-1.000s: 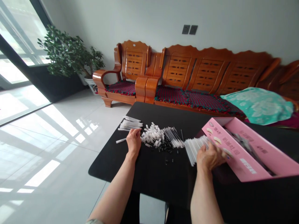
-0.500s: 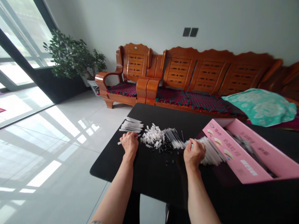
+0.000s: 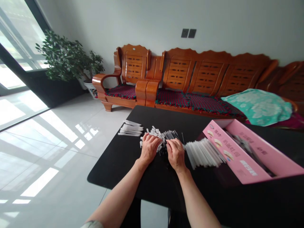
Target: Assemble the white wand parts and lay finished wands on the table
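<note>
Your left fingers (image 3: 152,141) and right fingers (image 3: 170,146) curl down side by side into a heap of small white plastic pieces (image 3: 154,132) and thin rods (image 3: 171,135); whether they are gripping anything, you cannot tell from this view. Your left hand (image 3: 149,148) and right hand (image 3: 175,154) nearly meet over small black pieces (image 3: 163,152). The heap lies mid-way along the black surface (image 3: 114,167), between a neat bundle of white tubes (image 3: 130,129) and a loose fan of white tubes (image 3: 204,153), with an open pink carton (image 3: 237,152) beyond. A hurried sweep could scatter the black pieces, which are hard to spot on black, and a careless wrist could knock the fan out of line
</note>
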The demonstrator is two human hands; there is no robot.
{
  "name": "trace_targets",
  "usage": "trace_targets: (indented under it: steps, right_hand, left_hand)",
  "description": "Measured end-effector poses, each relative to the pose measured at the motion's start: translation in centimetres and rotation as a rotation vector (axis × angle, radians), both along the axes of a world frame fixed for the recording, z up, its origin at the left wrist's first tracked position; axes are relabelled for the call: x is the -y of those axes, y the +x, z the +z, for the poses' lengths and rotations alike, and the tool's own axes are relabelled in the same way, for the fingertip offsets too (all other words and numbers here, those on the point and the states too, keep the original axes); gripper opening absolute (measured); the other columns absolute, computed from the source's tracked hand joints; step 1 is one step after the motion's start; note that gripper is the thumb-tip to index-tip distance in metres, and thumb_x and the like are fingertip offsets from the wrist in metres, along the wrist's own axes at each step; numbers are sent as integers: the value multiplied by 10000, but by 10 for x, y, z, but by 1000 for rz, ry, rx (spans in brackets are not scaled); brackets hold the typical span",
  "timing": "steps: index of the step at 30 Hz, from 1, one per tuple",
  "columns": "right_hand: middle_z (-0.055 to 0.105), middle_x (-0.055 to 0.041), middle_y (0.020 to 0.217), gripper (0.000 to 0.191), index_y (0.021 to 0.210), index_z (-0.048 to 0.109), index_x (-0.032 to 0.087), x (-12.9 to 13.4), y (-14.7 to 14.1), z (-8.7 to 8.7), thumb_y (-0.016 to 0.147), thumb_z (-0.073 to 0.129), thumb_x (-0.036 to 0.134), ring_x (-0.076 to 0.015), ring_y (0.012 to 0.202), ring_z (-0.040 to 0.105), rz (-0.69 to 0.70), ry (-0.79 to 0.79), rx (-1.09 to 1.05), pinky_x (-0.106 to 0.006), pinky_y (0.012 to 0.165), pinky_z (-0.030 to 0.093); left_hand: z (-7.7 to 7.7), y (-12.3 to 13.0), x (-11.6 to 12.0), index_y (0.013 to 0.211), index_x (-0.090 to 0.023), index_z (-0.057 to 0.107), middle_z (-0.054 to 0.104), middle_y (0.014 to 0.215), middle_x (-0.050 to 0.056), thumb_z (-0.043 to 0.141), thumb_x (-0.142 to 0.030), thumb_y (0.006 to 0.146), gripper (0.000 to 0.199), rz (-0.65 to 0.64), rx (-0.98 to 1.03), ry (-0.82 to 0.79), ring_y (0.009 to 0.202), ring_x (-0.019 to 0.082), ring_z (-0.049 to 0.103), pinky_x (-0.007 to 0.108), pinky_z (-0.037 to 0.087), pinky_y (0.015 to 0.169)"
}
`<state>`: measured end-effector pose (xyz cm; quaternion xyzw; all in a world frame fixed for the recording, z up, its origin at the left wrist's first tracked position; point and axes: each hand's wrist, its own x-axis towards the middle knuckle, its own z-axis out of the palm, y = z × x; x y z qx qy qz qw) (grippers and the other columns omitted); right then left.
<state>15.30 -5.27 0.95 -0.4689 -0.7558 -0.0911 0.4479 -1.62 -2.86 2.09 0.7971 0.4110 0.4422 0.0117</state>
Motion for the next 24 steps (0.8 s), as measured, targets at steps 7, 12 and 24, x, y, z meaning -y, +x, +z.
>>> trace_targets:
  steps: [7,12,24]
  right_hand:
    - [693,-84,932,180,988,669,192,-1,2,-3,952,493,200,-244,985,612,-21,17,-82,-509,1022,454]
    - [696,-98,967,202,1025,689,190,2,3,0,952,503,220,-250,1000,618,-72,51,-211,-506,984,482]
    - [674,-98,949,200,964,665,177,3,-4,-1,963,469,216,-238,976,585,52,-83,-146,-460,949,492]
  left_hand:
    - [2,-4,4,1023,-237,702,690,1066,88,569,-329,925,190,118,214,-190,1019,244,607,379,419,972]
    - [-9,-5,-5,875,-203,717,649,678,18,557,-494,908,333,-19,627,-549,512,124,528,234,405,517]
    - [-15,-3,-16,845,-126,647,681,705,37,719,-554,762,442,-281,1212,-867,513,110,574,213,441,448]
